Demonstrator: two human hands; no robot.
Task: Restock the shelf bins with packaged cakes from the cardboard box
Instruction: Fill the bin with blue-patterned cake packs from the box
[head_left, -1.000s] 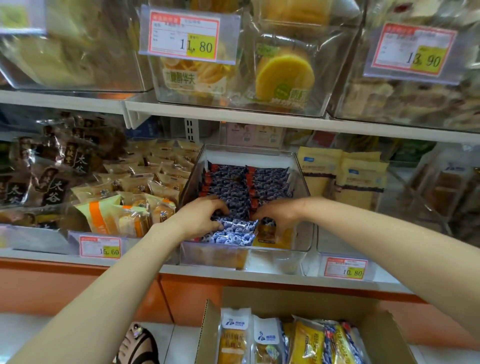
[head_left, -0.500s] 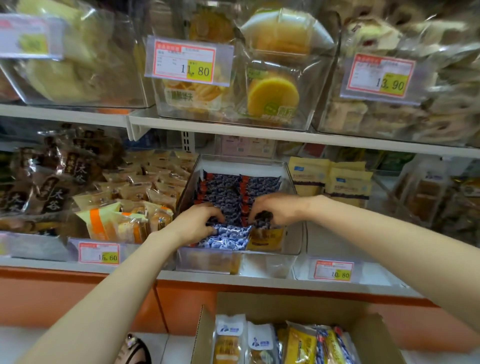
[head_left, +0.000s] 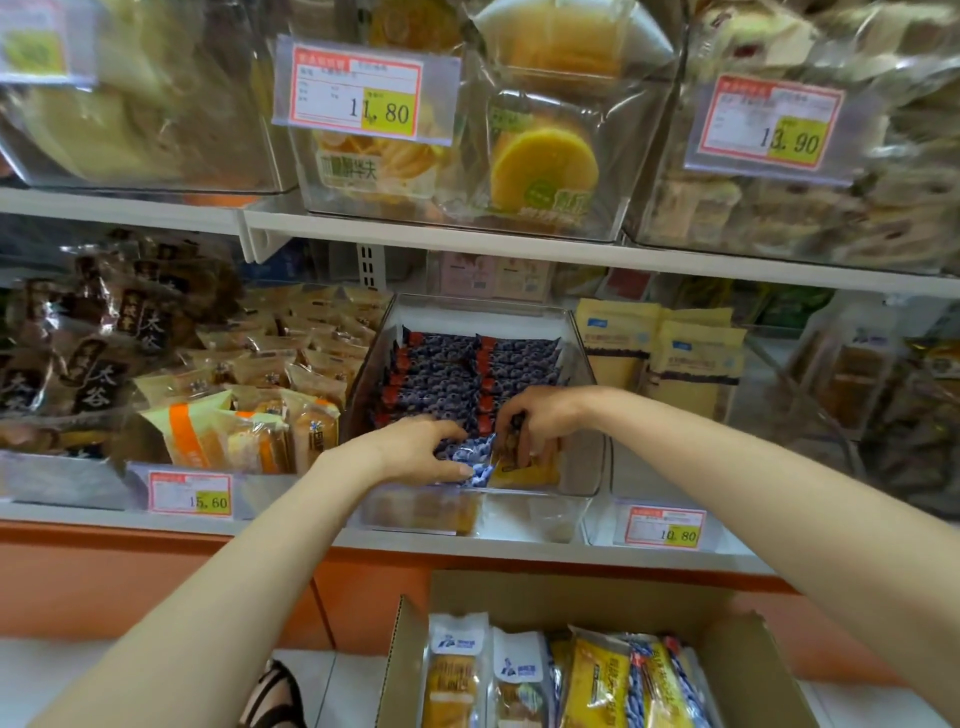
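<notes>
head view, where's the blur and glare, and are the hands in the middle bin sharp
Head view: motion blur smears the top-shelf bins, though the 11.80 price tag is readable; glare streaks the clear middle bin; the left hand and the right hand, gripping a yellow cake pack, look fairly sharp; the wide-angle lens bows the shelf edge.

place: shop | evidence: price tags (head_left: 368, 89) on shelf bins (head_left: 582, 470) (packaged snacks)

left hand (head_left: 415, 452) flat, right hand (head_left: 540, 415) gripping
</notes>
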